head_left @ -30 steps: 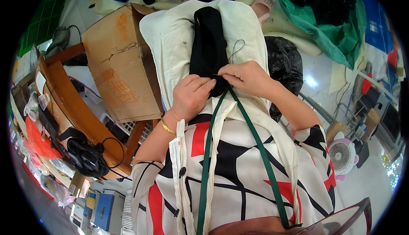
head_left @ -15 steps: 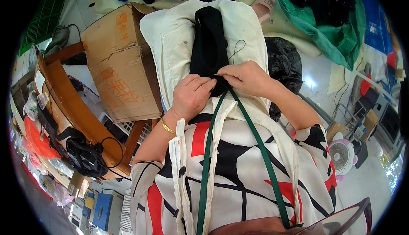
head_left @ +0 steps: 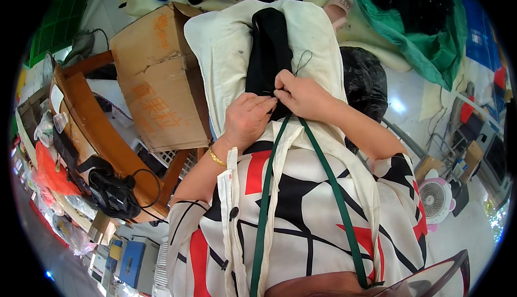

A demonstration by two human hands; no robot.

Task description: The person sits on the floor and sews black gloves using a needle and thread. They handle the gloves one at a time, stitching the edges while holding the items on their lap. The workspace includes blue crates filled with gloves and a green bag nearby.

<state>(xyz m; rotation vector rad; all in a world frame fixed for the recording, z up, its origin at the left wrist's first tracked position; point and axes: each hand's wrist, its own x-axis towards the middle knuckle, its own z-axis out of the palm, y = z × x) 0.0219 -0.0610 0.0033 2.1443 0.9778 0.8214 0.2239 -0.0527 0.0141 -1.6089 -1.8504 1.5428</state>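
A long black fabric piece (head_left: 269, 43), narrow and sock-like with an opening along it, lies over a white cloth-covered cushion (head_left: 221, 43) on my lap. My left hand (head_left: 246, 118) is closed on its near end, fingers pressed together against the fabric. Beside it my right hand (head_left: 304, 98) pinches what looks like a thin sewing needle (head_left: 267, 91) at the fabric's near edge; most of it is hidden by the fingers. A dark thread (head_left: 305, 60) loops up behind the right hand. Both hands are close together, their fingertips almost touching.
A cardboard box (head_left: 156, 81) stands left of the cushion, near a wooden bench (head_left: 102, 140) carrying a black bag (head_left: 110, 192). To the right are a black plastic bag (head_left: 363, 78) and a green sack (head_left: 420, 49) of dark pieces. A fan (head_left: 433, 197) stands farther right.
My right hand has turned slightly, its knuckles rising, and remains at the fabric edge. The thread loop shows a little higher. The whole view has shifted slightly; my left hand keeps its hold.
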